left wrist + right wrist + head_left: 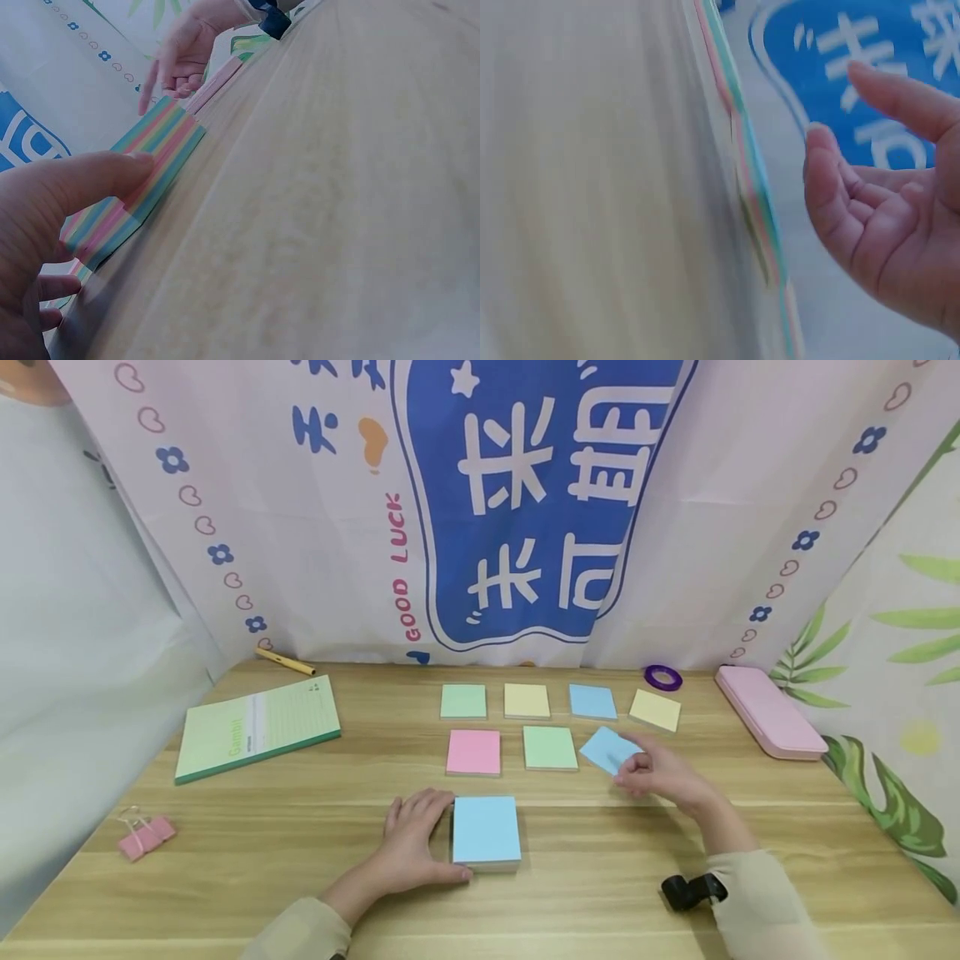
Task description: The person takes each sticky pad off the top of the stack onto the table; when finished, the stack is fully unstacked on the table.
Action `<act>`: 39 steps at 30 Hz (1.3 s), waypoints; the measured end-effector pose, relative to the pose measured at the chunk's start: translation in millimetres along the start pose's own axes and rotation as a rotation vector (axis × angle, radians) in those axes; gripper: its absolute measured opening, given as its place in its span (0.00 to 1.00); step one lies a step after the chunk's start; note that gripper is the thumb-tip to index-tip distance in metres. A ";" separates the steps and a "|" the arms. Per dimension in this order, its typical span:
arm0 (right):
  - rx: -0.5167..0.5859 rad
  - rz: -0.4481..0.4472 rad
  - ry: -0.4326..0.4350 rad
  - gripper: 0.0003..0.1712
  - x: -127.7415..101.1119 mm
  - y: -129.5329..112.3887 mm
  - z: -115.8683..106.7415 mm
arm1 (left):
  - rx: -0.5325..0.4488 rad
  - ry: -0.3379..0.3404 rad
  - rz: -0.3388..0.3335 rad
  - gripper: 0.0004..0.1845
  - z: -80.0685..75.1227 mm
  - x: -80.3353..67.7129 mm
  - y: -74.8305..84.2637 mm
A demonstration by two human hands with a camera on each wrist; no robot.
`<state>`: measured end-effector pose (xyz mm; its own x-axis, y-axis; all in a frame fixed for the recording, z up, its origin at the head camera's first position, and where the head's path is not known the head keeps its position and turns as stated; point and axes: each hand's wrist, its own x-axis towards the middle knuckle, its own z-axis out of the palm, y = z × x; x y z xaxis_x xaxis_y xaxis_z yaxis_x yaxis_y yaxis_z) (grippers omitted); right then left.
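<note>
A thick stack of sticky notes [486, 829] with a blue top rests on the table, its sides striped in several colours in the left wrist view. My left hand [414, 843] grips it, thumb [112, 180] at the near side and fingers at the left and far side. My right hand [663, 777] hovers over the near right corner of a tilted blue sticky note pad [606, 748]. The right wrist view has that right hand [892, 195] with thumb and fingers apart and nothing between them.
More sticky note pads stand in two rows, among them a pink pad [473, 752] and a green pad [551, 747]. Around them lie a notebook [258, 727], a yellow pen [285, 661], a pink binder clip [147, 837], purple tape [663, 677] and a pink case [772, 712].
</note>
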<state>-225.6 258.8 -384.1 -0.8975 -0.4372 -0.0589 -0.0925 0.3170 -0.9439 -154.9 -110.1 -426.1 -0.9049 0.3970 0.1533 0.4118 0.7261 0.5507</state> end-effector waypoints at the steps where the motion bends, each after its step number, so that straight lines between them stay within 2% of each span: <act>1: 0.003 -0.020 -0.019 0.47 0.7 -5.1 6.2 | 0.003 0.001 0.000 0.50 0.0 0.1 -0.1; 6: -0.047 -0.113 -0.127 0.45 5.5 -26.2 45.7 | 0.005 0.000 -0.003 0.50 -0.8 -0.1 0.0; 12: -0.075 -0.198 -0.257 0.45 7.9 -38.5 93.8 | -0.004 -0.003 0.006 0.51 -1.7 0.0 0.7; 15: -0.097 -0.205 -0.276 0.48 7.9 -39.6 111.5 | 0.003 0.003 0.008 0.51 -0.9 0.2 0.6; 18: -0.137 -0.187 -0.253 0.51 7.7 -37.5 124.3 | 0.007 0.011 0.010 0.50 -0.3 0.3 0.5; 21: -0.180 -0.163 -0.227 0.52 8.3 -31.6 133.0 | 0.012 0.013 0.011 0.50 0.0 0.5 0.6; 27: -0.283 -0.191 -0.206 0.53 11.8 -19.3 139.3 | 0.010 0.012 0.012 0.50 0.0 0.6 0.8; 32: -0.333 -0.199 -0.197 0.54 9.8 -26.8 140.2 | 0.011 0.012 0.008 0.51 -0.1 0.5 0.0; 36: -0.316 -0.204 -0.182 0.53 9.1 -26.8 140.3 | 0.015 0.009 0.007 0.51 -0.3 0.5 0.1; 39: -0.283 -0.212 -0.166 0.53 12.1 -16.6 138.5 | 0.018 0.010 0.008 0.50 -0.1 0.7 0.2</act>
<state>-175.1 131.7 -414.2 -0.7657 -0.6410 0.0536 -0.4043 0.4148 -0.8152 -155.5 -109.7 -425.8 -0.9025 0.3976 0.1656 0.4209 0.7327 0.5347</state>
